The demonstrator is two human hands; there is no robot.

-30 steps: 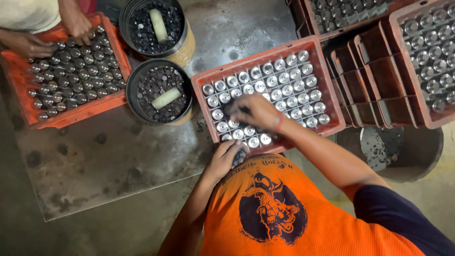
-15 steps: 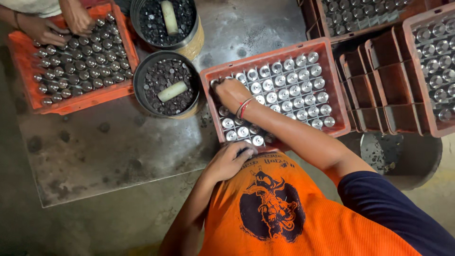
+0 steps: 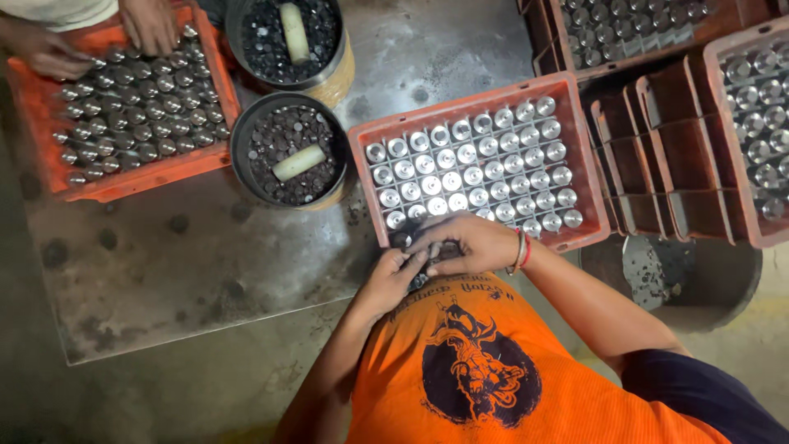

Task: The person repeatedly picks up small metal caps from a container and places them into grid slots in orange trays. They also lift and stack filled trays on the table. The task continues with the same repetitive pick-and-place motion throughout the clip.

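At the near edge of the orange crate [image 3: 575, 177], both hands met over the front row of capped metal bottles [image 3: 472, 168]. The right hand [image 3: 468, 242], with red threads at the wrist, lay fingers curled over a dark cluster of bottle tops just inside the crate's front wall; what exactly it gripped could not be told. The left hand [image 3: 393, 275] pressed against it from below, fingers bent onto the same spot. To the left on the grey bench [image 3: 189, 271] stood a round black tub [image 3: 288, 148] of dark caps with a pale cylinder [image 3: 298, 162] lying on top. Another person's hands [image 3: 152, 25] worked at a second orange crate [image 3: 131, 177] farther left.
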